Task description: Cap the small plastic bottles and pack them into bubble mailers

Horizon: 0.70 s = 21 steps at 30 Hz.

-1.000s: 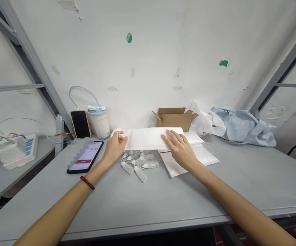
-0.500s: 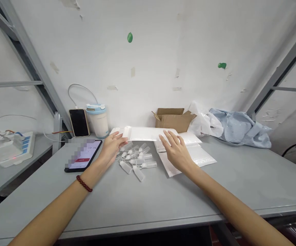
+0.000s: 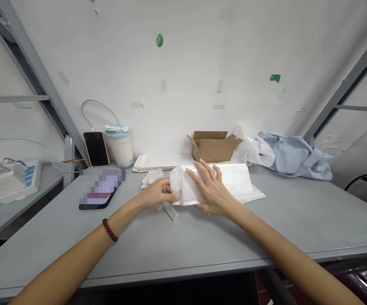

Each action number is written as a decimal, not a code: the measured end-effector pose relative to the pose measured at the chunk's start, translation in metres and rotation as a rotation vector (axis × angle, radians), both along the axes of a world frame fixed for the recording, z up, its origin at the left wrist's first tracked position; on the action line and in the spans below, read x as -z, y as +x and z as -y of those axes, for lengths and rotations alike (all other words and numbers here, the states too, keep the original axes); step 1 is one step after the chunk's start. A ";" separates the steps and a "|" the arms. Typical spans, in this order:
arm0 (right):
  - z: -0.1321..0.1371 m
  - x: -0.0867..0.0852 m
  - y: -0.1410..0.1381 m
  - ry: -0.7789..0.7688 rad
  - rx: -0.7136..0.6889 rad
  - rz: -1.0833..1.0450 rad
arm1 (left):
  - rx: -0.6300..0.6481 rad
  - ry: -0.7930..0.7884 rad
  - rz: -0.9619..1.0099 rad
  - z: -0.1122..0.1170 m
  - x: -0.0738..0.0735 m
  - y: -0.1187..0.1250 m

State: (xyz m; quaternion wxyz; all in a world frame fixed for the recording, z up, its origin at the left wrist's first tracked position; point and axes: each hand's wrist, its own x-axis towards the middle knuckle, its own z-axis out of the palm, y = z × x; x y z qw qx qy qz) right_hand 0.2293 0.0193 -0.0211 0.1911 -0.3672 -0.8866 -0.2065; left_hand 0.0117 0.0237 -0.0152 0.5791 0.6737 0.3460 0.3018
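Note:
A white bubble mailer (image 3: 234,180) is held between my two hands above the table. My left hand (image 3: 158,194) pinches the flap end of the mailer, thumb in front and fingers curled at the left edge. My right hand (image 3: 211,188) lies across its middle with fingers spread on top and the thumb at the lower edge. Below and left of the mailer are small clear plastic bottles (image 3: 170,211), mostly covered by the mailer and my left hand. Another white mailer (image 3: 257,193) shows from underneath at the right. At the back, against the wall, lie more white mailers (image 3: 158,162).
An open cardboard box (image 3: 215,150) stands at the back, beside a white plastic bag (image 3: 255,148) and a light blue cloth (image 3: 298,156). On the left are a lidded cup (image 3: 120,148), an upright phone (image 3: 96,148), a flat-lying device (image 3: 102,190) and a power strip (image 3: 32,182).
My left hand has left the mailer at the back and moved right and nearer to another mailer's flap end. My right hand, formerly flat on the back mailer, now grips this one, raised off the right-hand pile.

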 end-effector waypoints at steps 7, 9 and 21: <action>0.006 -0.002 -0.004 -0.012 -0.020 0.006 | -0.161 0.150 -0.137 0.005 0.007 0.009; 0.007 -0.001 -0.005 0.016 -0.035 0.016 | -0.231 0.148 -0.163 0.004 0.009 0.011; -0.008 -0.006 0.008 0.084 -0.062 -0.089 | 0.008 0.227 -0.489 0.001 -0.021 -0.016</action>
